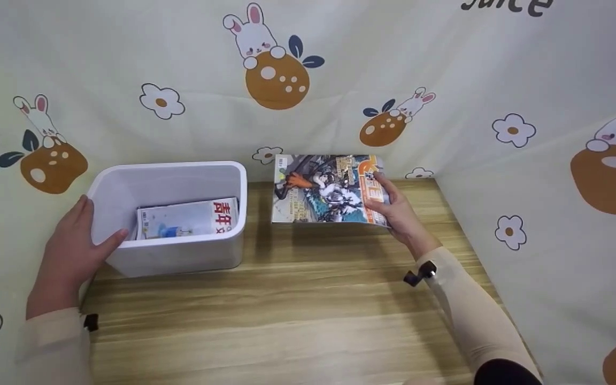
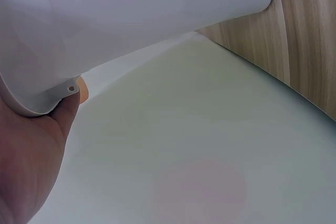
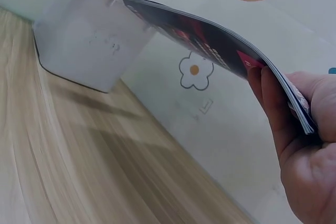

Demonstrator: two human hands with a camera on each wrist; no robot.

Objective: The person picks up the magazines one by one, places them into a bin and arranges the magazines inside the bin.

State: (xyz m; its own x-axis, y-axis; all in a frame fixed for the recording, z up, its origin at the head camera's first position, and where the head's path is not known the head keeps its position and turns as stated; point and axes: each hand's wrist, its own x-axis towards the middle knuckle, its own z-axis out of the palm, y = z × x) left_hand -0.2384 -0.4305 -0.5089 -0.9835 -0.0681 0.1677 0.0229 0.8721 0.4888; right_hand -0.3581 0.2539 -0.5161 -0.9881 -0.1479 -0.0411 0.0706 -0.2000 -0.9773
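My right hand (image 1: pixel 396 211) grips a colourful magazine (image 1: pixel 321 190) by its right edge, thumb on the cover and fingers beneath. In the right wrist view the magazine (image 3: pixel 210 38) is held above the table, bowing slightly. My left hand (image 1: pixel 72 243) holds the left end of a white plastic bin (image 1: pixel 179 256), its thumb over the rim and its other fingers along the outside. Inside the bin lies another magazine (image 1: pixel 190 216) with red lettering on a pale blue cover. The left wrist view shows the hand (image 2: pixel 31 156) at the rim under the bin's wall (image 2: pixel 131 14).
A wood-grain table (image 1: pixel 286 321) lies under the bin. A pale curtain (image 1: pixel 340 53) printed with rabbits, oranges and flowers encloses the back and both sides, close behind the bin. Small dark devices (image 1: pixel 420 272) are strapped at the wrists.
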